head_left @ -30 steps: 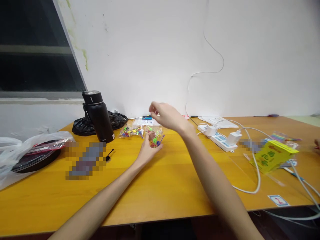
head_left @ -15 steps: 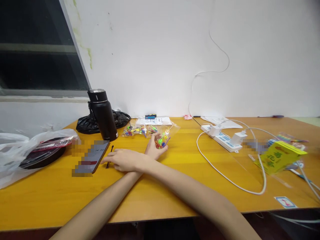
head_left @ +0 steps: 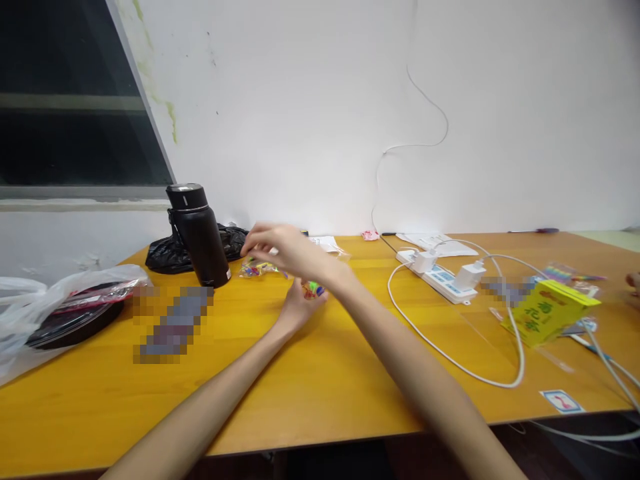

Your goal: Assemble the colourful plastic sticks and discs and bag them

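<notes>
My left hand [head_left: 299, 308] rests on the table with its fingers curled round a clear bag of small colourful plastic pieces [head_left: 313, 291]; green, red and blue parts show above the thumb. Crossing over it, my right hand [head_left: 285, 245] is raised towards the back of the table, fingers bent and drawn together. Whatever its fingertips hold is too small or blurred to make out. Just below those fingertips lies another clear bag of colourful plastic pieces [head_left: 260, 268], partly covered by the hand.
A black flask [head_left: 200, 237] stands left before a black plastic bag [head_left: 165, 255]. A blurred-out phone [head_left: 175, 325] and a white bag with a dark round container [head_left: 80, 313] lie left. Rightward are a power strip [head_left: 445, 281], looping cables, a yellow box [head_left: 550, 312] and another person's hand [head_left: 634, 281].
My right hand has lifted from beside the phone and moved up and back, over the colourful bags. The thin black stick that lay under its fingers no longer shows on the table.
</notes>
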Action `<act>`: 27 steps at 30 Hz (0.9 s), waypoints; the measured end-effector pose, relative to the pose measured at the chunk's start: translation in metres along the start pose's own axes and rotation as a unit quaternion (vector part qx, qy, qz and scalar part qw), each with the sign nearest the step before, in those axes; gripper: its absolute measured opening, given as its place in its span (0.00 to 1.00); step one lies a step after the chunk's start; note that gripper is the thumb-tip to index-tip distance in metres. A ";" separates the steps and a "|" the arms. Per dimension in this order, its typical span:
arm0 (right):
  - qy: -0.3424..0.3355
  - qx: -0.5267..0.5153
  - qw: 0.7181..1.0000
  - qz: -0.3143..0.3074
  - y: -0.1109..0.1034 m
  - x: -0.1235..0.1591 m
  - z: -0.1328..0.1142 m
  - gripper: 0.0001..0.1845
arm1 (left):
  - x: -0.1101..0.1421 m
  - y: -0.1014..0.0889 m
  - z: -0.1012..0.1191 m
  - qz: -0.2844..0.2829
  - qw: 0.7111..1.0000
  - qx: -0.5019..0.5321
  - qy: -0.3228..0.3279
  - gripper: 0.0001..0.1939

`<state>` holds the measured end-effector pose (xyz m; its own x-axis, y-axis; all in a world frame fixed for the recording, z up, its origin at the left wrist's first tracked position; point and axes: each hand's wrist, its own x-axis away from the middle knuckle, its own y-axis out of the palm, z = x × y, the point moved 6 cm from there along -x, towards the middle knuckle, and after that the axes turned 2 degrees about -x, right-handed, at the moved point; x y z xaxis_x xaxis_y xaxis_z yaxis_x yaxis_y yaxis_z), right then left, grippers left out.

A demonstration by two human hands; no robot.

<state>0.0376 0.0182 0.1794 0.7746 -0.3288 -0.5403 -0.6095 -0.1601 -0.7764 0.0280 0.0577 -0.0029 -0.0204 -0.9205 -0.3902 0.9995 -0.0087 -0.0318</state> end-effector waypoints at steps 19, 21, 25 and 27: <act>0.236 -0.021 0.971 -0.010 -0.106 0.075 0.053 0.05 | 0.001 -0.001 0.009 0.001 1.000 -0.017 -0.012 0.29; 0.249 -0.013 0.967 -0.051 -0.098 0.075 0.060 0.06 | 0.001 0.000 0.009 0.000 1.000 -0.013 -0.012 0.29; 0.262 0.002 0.963 -0.068 -0.096 0.076 0.062 0.07 | -0.001 0.001 0.008 -0.006 1.000 0.001 0.000 0.28; 0.266 0.007 0.961 -0.075 -0.097 0.076 0.057 0.09 | -0.001 0.001 0.006 -0.004 1.000 0.004 0.000 0.29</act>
<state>0.1653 0.0618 0.1945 0.6556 -0.7325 -0.1833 -0.4924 -0.2308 -0.8392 0.0295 0.0563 0.0034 -0.0274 -0.9205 -0.3898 0.9995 -0.0184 -0.0267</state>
